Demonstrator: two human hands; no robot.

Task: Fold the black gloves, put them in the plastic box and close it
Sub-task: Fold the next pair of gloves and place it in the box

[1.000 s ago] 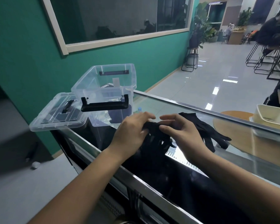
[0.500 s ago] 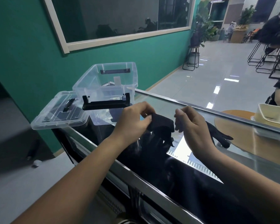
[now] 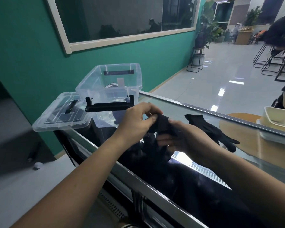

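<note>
A folded black glove [image 3: 161,125] is held just above the glass counter between both hands. My left hand [image 3: 136,120] pinches its upper edge with thumb and fingers. My right hand [image 3: 179,139] grips it from the right and underneath. A second black glove [image 3: 209,129] lies flat on the glass to the right, fingers spread. The clear plastic box [image 3: 109,86] stands open at the counter's left end, its black handle [image 3: 109,106] facing me. Its clear lid [image 3: 61,114] lies beside it on the left.
The glass counter [image 3: 237,155] has a metal front edge [image 3: 138,180]. A cream tray [image 3: 276,118] sits on a round wooden board [image 3: 237,127] at the right, near another person's arm. A green wall is behind the box; stools and plants stand far back.
The glove was lifted off the glass by my left hand, then my right hand came back onto it from below. Both hands now hold it, folded smaller.
</note>
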